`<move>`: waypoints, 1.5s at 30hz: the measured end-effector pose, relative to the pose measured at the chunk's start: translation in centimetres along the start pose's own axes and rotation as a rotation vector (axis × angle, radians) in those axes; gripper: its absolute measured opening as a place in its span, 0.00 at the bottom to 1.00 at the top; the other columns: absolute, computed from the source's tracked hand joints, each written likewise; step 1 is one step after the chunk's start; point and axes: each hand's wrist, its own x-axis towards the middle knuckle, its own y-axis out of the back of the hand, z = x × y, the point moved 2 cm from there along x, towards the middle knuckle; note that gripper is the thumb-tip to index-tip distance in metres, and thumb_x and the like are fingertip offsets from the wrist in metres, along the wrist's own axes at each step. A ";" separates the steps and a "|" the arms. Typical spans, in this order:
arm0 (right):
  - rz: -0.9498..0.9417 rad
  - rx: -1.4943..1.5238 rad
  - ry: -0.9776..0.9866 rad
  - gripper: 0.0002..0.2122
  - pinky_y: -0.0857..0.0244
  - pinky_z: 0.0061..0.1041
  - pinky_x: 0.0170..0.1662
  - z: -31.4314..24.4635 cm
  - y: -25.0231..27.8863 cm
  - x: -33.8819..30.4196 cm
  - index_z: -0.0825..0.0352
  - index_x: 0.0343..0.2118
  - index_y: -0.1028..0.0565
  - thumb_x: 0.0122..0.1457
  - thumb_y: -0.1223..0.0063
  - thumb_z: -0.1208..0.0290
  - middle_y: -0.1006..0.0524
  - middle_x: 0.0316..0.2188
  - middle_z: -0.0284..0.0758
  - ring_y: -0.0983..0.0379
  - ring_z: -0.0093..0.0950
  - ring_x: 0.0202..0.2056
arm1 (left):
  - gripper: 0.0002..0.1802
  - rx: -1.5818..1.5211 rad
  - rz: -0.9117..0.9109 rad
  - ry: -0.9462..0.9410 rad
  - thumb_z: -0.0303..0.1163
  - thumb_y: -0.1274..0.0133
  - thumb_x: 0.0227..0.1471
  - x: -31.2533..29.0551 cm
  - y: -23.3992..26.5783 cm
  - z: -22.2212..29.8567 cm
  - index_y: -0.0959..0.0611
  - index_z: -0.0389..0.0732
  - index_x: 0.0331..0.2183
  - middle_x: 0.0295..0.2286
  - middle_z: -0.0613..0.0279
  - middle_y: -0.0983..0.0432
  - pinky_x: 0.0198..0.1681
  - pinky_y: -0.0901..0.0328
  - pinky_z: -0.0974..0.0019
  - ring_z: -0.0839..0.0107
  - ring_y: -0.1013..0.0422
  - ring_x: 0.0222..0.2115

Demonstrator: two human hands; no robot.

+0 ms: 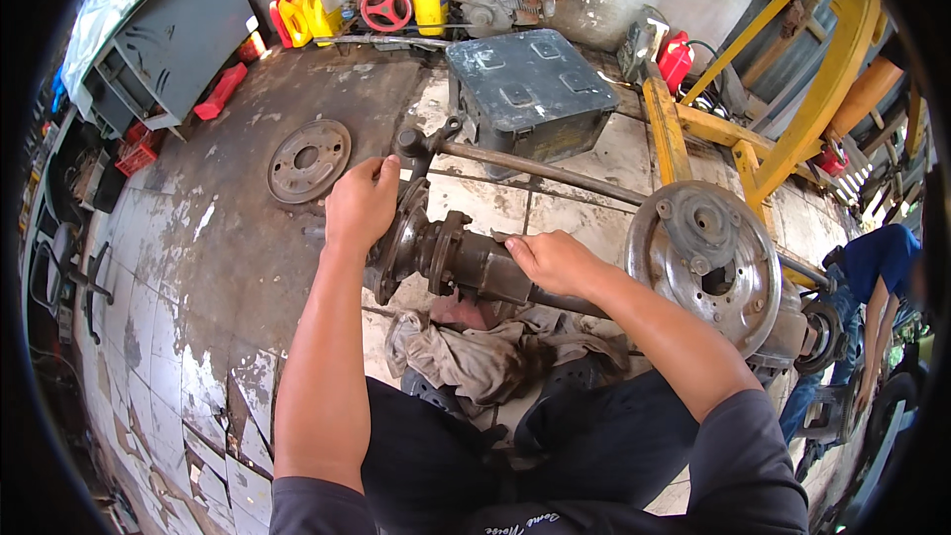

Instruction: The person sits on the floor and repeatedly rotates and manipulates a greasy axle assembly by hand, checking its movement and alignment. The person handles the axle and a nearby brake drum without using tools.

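A greasy vehicle axle [490, 270] with a round hub flange [404, 243] at its left end lies across in front of me. My left hand [361, 206] is closed at the upper left edge of that flange, its fingertips partly hidden behind it. My right hand [555, 263] lies closed over the top of the axle tube, thumb toward the flange. A steel tie rod [540, 167] runs along the far side, with a ball joint [410, 142] near my left hand. At the right stands a round metal backing plate [750, 300].
Beyond the axle stands a dark metal box [535, 79]. A rusty disc [309, 160] lies on the stained floor to the left. Dirty rags [475, 362] lie under the axle by my feet. A yellow steel frame [666, 134] rises at the right; another person [872, 277] bends over there.
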 end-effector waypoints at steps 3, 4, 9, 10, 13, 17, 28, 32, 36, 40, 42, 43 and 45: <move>-0.015 0.003 -0.029 0.25 0.34 0.50 0.44 0.1 0.5 0.0 0.72 0.33 0.22 0.69 0.65 0.54 0.22 0.30 0.57 0.26 0.58 0.36 | 0.27 0.008 -0.007 0.015 0.53 0.56 0.62 -0.1 -0.2 0.5 0.16 0.39 0.44 0.39 0.44 0.19 0.51 0.35 0.51 0.45 0.26 0.45; -0.013 0.001 -0.038 0.25 0.34 0.50 0.44 0.1 0.4 -0.1 0.72 0.33 0.21 0.69 0.65 0.54 0.22 0.30 0.57 0.26 0.58 0.36 | 0.27 0.015 0.000 0.015 0.53 0.56 0.62 -0.1 -0.1 0.4 0.16 0.39 0.44 0.39 0.44 0.19 0.51 0.35 0.51 0.45 0.26 0.45; 0.010 0.020 -0.027 0.25 0.34 0.50 0.45 0.8 0.2 0.2 0.71 0.34 0.21 0.69 0.64 0.54 0.22 0.30 0.57 0.26 0.58 0.36 | 0.28 0.011 -0.016 0.002 0.53 0.56 0.62 -0.1 0.0 0.6 0.16 0.39 0.44 0.40 0.44 0.20 0.50 0.35 0.51 0.44 0.26 0.45; 0.008 0.019 -0.028 0.24 0.34 0.49 0.45 0.8 0.1 0.3 0.71 0.34 0.21 0.69 0.64 0.54 0.22 0.30 0.57 0.26 0.58 0.36 | 0.28 0.016 -0.014 0.003 0.53 0.56 0.62 -0.1 0.1 0.5 0.16 0.39 0.44 0.40 0.44 0.20 0.50 0.35 0.51 0.43 0.26 0.45; 0.002 0.010 -0.039 0.24 0.33 0.49 0.45 0.6 0.2 0.4 0.71 0.34 0.21 0.69 0.64 0.54 0.22 0.31 0.57 0.26 0.57 0.36 | 0.28 0.023 0.001 -0.019 0.53 0.56 0.62 0.0 0.0 0.3 0.16 0.39 0.44 0.40 0.43 0.20 0.50 0.35 0.51 0.43 0.26 0.45; 0.048 0.020 0.004 0.25 0.33 0.49 0.40 1.3 -0.3 0.6 0.69 0.33 0.21 0.69 0.64 0.51 0.23 0.27 0.57 0.27 0.58 0.33 | 0.28 0.024 -0.007 -0.015 0.53 0.56 0.61 0.0 0.1 0.4 0.16 0.40 0.44 0.40 0.44 0.20 0.50 0.35 0.51 0.44 0.26 0.45; 0.046 0.020 0.005 0.24 0.33 0.49 0.43 1.6 -0.6 0.9 0.70 0.35 0.22 0.69 0.65 0.53 0.22 0.30 0.56 0.26 0.57 0.36 | 0.28 -0.009 -0.004 -0.007 0.54 0.56 0.61 -0.1 0.2 0.4 0.16 0.41 0.44 0.40 0.46 0.19 0.50 0.35 0.52 0.45 0.26 0.45; 0.052 0.027 0.021 0.24 0.33 0.48 0.41 1.6 -0.5 0.7 0.71 0.34 0.22 0.69 0.65 0.53 0.22 0.29 0.56 0.26 0.57 0.35 | 0.28 -0.006 -0.014 -0.009 0.54 0.56 0.61 -0.1 0.1 0.4 0.16 0.41 0.45 0.40 0.45 0.19 0.50 0.35 0.52 0.45 0.26 0.45; 0.059 0.030 0.039 0.24 0.33 0.48 0.41 1.9 -0.7 0.8 0.71 0.34 0.23 0.70 0.64 0.54 0.22 0.29 0.56 0.26 0.57 0.34 | 0.28 -0.004 -0.014 -0.016 0.54 0.55 0.61 0.0 0.0 0.3 0.16 0.41 0.45 0.40 0.45 0.19 0.50 0.34 0.52 0.45 0.26 0.45; 0.070 0.035 0.044 0.23 0.33 0.47 0.40 1.9 -0.8 0.8 0.71 0.34 0.23 0.70 0.64 0.54 0.22 0.28 0.55 0.26 0.57 0.34 | 0.28 -0.002 -0.007 -0.016 0.53 0.56 0.61 0.0 0.1 0.4 0.16 0.41 0.45 0.40 0.45 0.19 0.50 0.34 0.52 0.45 0.26 0.45; 0.066 0.034 0.051 0.23 0.33 0.47 0.40 1.8 -0.7 0.7 0.71 0.33 0.23 0.70 0.64 0.54 0.23 0.28 0.55 0.26 0.57 0.34 | 0.28 -0.003 -0.013 -0.015 0.53 0.56 0.61 0.0 0.1 0.5 0.16 0.41 0.45 0.40 0.45 0.19 0.50 0.34 0.53 0.45 0.26 0.45; 0.055 0.031 0.060 0.23 0.33 0.47 0.40 1.7 -0.5 0.6 0.71 0.33 0.23 0.70 0.63 0.54 0.23 0.27 0.55 0.26 0.57 0.34 | 0.28 -0.003 -0.015 -0.012 0.53 0.56 0.61 -0.1 0.1 0.5 0.16 0.41 0.45 0.40 0.45 0.19 0.50 0.34 0.53 0.45 0.26 0.46; 0.029 0.043 0.058 0.23 0.33 0.47 0.41 1.3 -0.2 0.3 0.71 0.35 0.23 0.69 0.64 0.53 0.23 0.29 0.56 0.26 0.57 0.35 | 0.27 0.004 -0.007 -0.016 0.53 0.56 0.61 0.0 0.2 0.4 0.16 0.41 0.45 0.40 0.45 0.19 0.50 0.34 0.53 0.45 0.26 0.46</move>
